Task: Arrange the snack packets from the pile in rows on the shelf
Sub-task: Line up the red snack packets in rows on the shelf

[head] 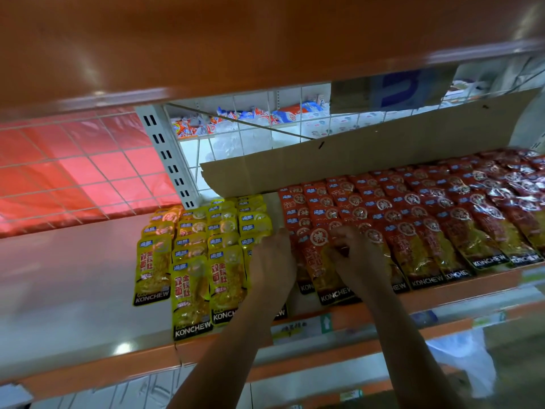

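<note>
- My right hand (355, 255) has its fingers curled on the front red packet (318, 273). It pinches the upper part, because from there I can slide the packet straight into its row.
- My left hand (272, 261) lies at the left side of the same row, fingers pointing to the back. The fingertips are blurred, so I cannot tell if they pinch the packet edge or only press on it. I think this hand is there to keep the row from sliding sideways.
- The red packets (427, 208) lie on the shelf (73, 276) in overlapping rows, each one covering the lower part of the one behind it, so every label top shows.
- The yellow packets (191, 261) lie the same way just to the left, with a narrow bare strip between the two colours that keeps the kinds apart.
- A cardboard strip (354, 152) stands behind the red rows, probably as a back stop.
- The packet in my hand sits a little crooked and forward of its neighbours; it needs squaring next.
</note>
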Motion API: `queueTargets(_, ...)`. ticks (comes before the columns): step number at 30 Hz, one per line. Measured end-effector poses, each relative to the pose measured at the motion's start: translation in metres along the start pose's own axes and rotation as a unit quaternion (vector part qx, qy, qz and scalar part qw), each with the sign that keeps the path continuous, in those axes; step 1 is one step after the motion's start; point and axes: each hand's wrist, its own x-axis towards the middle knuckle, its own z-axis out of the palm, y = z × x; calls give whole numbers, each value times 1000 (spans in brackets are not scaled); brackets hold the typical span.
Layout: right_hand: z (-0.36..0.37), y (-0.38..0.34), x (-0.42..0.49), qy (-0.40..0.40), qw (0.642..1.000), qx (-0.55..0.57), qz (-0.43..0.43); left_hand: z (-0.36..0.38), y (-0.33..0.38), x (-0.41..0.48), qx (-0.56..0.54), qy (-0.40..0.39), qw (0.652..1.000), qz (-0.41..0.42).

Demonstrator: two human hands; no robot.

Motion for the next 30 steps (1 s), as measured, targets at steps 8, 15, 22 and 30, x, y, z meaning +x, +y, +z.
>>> queueTargets(8,5,-1,-1,-6,999,-42,-7,-5,0,-2,4,14,1000,13)
queueTargets(15,5,-2,-2,-31,998,-47,7,-6,1,-3,-2,-1,1000,8)
queueTargets(22,7,-6,-4,-25,997,-76,-10,-8,-1,-4,-9,-11,1000,11)
queueTargets(30,16,-22,-3,19,997,-64,-50,-16,-8,-8,-6,35,999,15)
